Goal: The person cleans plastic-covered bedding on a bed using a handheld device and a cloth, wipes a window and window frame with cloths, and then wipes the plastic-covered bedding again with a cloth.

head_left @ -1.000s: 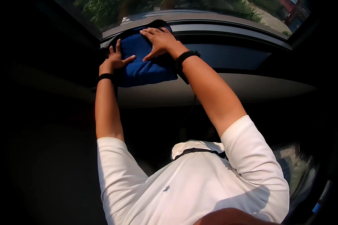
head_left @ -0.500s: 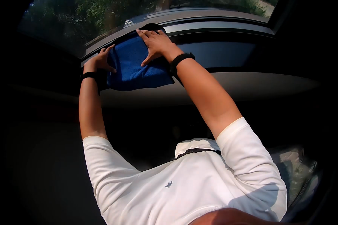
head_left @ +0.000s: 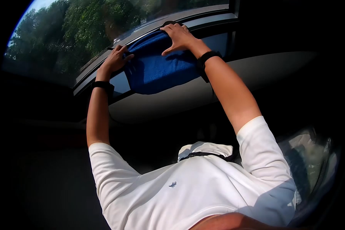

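Note:
A blue cloth (head_left: 157,67) lies spread over a dark, glossy panel (head_left: 122,83) below the windscreen; its lower edge hangs over a grey curved surface. My right hand (head_left: 178,37) rests on the cloth's upper right, fingers stretched toward its top edge and thumb spread apart. Beside the cloth's upper left edge is my left hand (head_left: 115,60), with bent fingers over the ledge and the thumb held away from them. Whether it touches the cloth is unclear. Behind my right fingertips shows part of a black rounded thing (head_left: 172,23). Both wrists wear black bands.
A windscreen (head_left: 57,42) with trees outside stretches above the ledge. The grey curved surface (head_left: 257,71) runs below the panel to the right. A white cap-like thing with a black strap (head_left: 205,147) is at my waist. A clear plastic-looking bag (head_left: 308,161) sits at the right.
The view has shifted, showing more of the windscreen at left. My left hand has come away from the cloth's left side toward the ledge, baring some panel. My right hand stays on the cloth.

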The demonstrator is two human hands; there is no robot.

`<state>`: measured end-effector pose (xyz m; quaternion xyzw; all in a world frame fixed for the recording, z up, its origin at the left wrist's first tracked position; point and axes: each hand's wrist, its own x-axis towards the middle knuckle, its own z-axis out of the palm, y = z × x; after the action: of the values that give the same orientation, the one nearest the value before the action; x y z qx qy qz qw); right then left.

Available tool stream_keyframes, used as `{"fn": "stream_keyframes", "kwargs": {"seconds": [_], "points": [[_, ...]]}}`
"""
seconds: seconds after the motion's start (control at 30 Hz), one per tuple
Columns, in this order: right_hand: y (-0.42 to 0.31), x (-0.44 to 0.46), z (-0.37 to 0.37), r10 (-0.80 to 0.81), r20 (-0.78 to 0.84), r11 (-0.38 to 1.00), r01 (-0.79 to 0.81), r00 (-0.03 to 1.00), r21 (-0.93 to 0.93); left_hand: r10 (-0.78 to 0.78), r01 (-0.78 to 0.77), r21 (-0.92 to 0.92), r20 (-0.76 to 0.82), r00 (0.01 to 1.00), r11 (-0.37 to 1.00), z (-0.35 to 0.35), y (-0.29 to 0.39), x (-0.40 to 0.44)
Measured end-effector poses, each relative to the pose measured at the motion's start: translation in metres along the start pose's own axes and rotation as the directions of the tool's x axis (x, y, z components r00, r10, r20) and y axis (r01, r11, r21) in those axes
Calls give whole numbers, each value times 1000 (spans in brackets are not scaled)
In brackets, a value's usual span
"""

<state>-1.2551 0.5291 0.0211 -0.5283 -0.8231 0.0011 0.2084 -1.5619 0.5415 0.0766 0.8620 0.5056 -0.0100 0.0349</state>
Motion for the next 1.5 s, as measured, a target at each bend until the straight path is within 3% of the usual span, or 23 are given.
{"fn": "stream_keyframes", "kwargs": {"seconds": [0.17,0.27,0.37,0.43,0.7,0.87,1.0,1.07,1.2,1.23,1.33,1.5], "points": [[-1,-21,-9,53,36,991,-48,998,-123,-52,52,-6,-104,993,999,18,31,-4],[-11,-16,-22,69,205,952,-3,976,-306,-118,124,33,-134,984,992,25,28,-1],[-25,-15,4,29,131,967,5,991,-254,-64,98,141,-228,972,985,37,29,-14],[-23,-17,12,62,221,970,-6,973,-245,-141,152,84,-125,982,985,33,29,-19],[-3,-17,0,-115,222,970,158,968,-187,-231,233,86,-27,972,969,32,32,-21],[-4,-19,-13,-41,271,968,105,962,-229,-244,254,-65,134,960,965,37,25,-14],[-8,-6,-18,112,345,951,0,932,-309,-133,140,-84,81,988,987,53,6,-7],[-2,13,-16,168,402,938,-21,900,-345,-131,115,110,144,981,987,49,20,9],[12,31,-17,255,470,919,-61,845,-389,-175,140,190,179,968,972,51,26,49],[33,-9,-33,241,462,927,-61,854,-371,-168,135,202,158,973,970,56,69,42],[48,-30,-36,279,382,938,-165,881,-305,-232,202,224,115,966,953,59,90,40],[24,-29,-6,206,275,976,-176,939,-129,-358,302,272,187,915,914,53,58,20]]}}
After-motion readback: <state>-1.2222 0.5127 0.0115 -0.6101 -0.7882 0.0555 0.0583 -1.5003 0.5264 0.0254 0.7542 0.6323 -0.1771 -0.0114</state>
